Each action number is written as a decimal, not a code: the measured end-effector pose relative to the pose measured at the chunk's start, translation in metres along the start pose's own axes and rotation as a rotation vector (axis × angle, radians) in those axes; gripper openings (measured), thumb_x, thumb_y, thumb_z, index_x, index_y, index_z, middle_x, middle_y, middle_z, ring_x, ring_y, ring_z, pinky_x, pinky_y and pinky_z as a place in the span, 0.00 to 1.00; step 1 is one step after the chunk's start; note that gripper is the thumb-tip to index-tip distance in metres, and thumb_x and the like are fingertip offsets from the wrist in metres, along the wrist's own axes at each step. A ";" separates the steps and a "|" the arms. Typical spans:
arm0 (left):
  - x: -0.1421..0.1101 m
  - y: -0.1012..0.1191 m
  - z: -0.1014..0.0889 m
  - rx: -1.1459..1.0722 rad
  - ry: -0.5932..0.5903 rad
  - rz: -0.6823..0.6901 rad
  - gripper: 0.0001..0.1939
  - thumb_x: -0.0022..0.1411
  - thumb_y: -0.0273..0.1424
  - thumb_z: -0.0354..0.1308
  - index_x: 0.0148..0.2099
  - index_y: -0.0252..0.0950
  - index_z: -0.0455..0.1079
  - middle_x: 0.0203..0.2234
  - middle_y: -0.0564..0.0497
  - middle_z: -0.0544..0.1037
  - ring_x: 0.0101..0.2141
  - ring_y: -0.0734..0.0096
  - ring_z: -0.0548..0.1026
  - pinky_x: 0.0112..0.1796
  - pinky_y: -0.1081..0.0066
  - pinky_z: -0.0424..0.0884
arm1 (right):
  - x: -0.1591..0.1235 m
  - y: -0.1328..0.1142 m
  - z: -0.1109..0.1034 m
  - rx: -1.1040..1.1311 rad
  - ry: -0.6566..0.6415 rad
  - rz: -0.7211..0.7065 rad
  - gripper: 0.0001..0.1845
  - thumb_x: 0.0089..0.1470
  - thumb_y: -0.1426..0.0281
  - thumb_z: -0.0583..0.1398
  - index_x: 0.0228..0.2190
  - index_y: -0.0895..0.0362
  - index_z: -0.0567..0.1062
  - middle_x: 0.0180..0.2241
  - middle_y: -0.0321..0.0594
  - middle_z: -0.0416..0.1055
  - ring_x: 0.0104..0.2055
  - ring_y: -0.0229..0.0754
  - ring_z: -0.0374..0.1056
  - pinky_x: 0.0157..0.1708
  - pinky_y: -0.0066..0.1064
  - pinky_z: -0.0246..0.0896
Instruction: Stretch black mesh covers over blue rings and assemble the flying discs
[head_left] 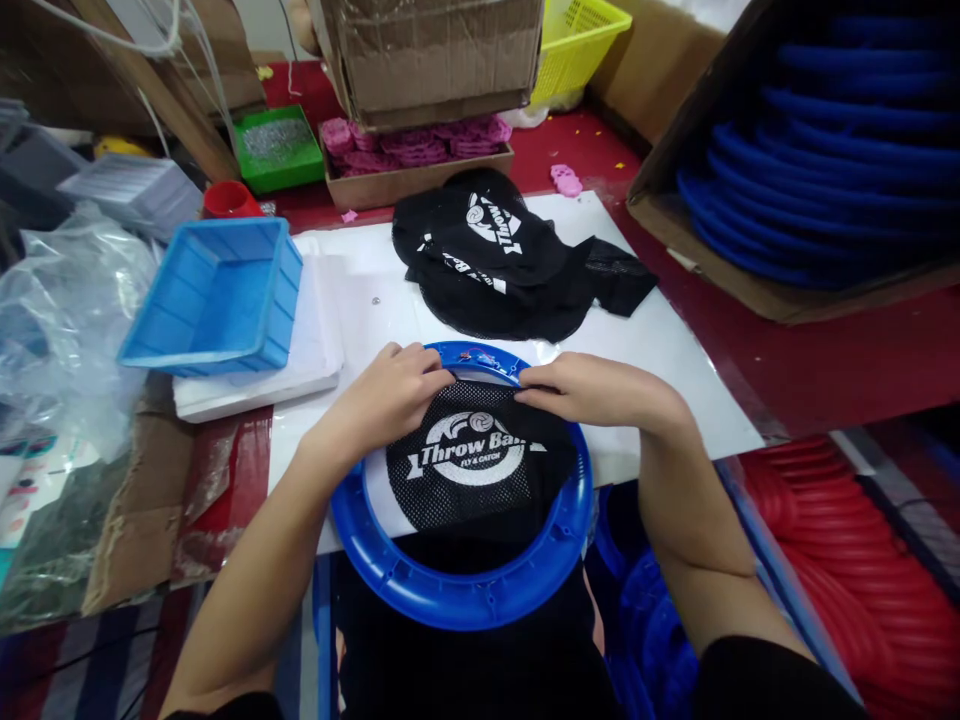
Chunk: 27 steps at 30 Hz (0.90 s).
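A blue plastic ring [457, 592] hangs partly over the near edge of the white work board [360, 300]. Across its opening lies a black mesh net [465, 505] printed "Throw Ball, Fly & Catch". At the ring's far left, my left hand [397, 390] pinches the net's upper edge against the rim. My right hand [574, 388] does likewise at the far right, thumb and fingers pressed together on the net edge. Between the hands, the ring's open channel shows small red and blue parts. Beyond it, several black printed nets [495, 260] lie in a loose pile.
A light blue bin [225, 300] stands on white foam at left, beside clear plastic bags [67, 300]. Pink pieces [420, 145] fill a low carton behind, near a green tray [277, 150]. Blue rings [817, 170] fill a carton at right; red rings [847, 560] sit below.
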<state>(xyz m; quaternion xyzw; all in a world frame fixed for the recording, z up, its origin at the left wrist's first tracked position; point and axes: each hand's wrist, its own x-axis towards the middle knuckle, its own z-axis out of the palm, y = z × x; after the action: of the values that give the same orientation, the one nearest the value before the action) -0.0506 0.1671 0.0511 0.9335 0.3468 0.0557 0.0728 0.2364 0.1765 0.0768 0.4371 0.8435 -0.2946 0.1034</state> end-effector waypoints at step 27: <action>-0.001 0.002 -0.002 0.009 0.003 0.001 0.12 0.77 0.31 0.53 0.44 0.36 0.78 0.43 0.43 0.81 0.45 0.57 0.74 0.46 0.58 0.62 | 0.013 0.000 0.023 0.086 0.292 -0.205 0.15 0.71 0.63 0.58 0.33 0.55 0.77 0.34 0.42 0.73 0.39 0.45 0.67 0.39 0.35 0.54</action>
<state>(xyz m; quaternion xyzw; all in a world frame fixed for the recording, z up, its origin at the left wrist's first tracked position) -0.0503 0.1656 0.0532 0.9338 0.3468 0.0557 0.0681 0.2263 0.1718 0.0525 0.3909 0.8763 -0.2730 -0.0696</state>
